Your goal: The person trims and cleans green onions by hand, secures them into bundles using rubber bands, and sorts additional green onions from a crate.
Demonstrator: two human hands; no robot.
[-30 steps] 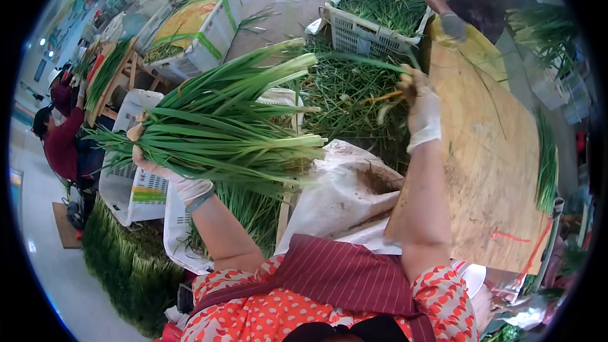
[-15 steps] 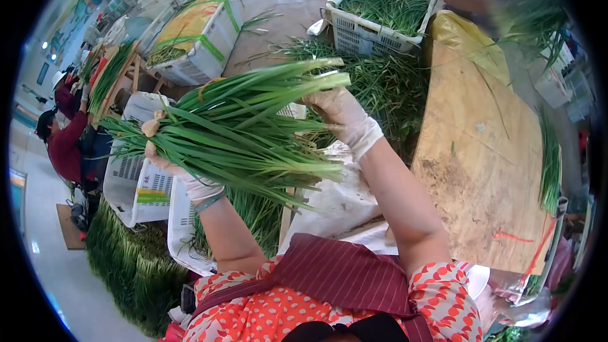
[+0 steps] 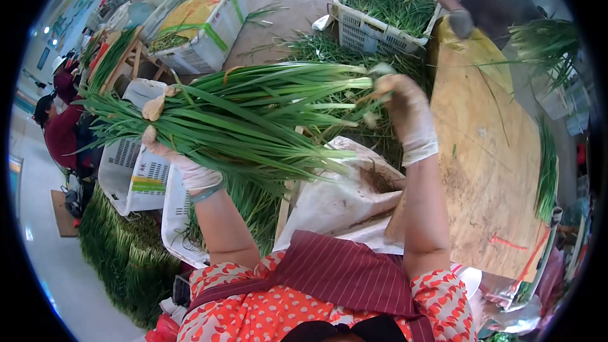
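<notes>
A bundle of long green leafy stalks (image 3: 253,114) lies across the middle of the view, pale root ends to the right. My left hand (image 3: 171,145), in a whitish glove with worn fingertips, grips it near its leaf tips. My right hand (image 3: 405,114), gloved too, is just right of the root ends, its fingers closed together on pale, blurred bits that I cannot make out. Below the bundle is a white plastic sack (image 3: 345,199) stained with soil. Loose green leaves (image 3: 411,66) are heaped behind my right hand.
A wooden board (image 3: 491,171) stretches along the right. At the back stand a crate of greens (image 3: 364,28) and a white box (image 3: 202,50). White crates (image 3: 120,177) and piled stalks (image 3: 126,253) are at left. A co-worker (image 3: 487,0) is at upper right, other people at far left.
My right hand has moved from the bundle's root ends to the right, away from them. The bundle has shifted slightly left in my left hand. The co-worker's gloved hand has come back over the yellow sack.
</notes>
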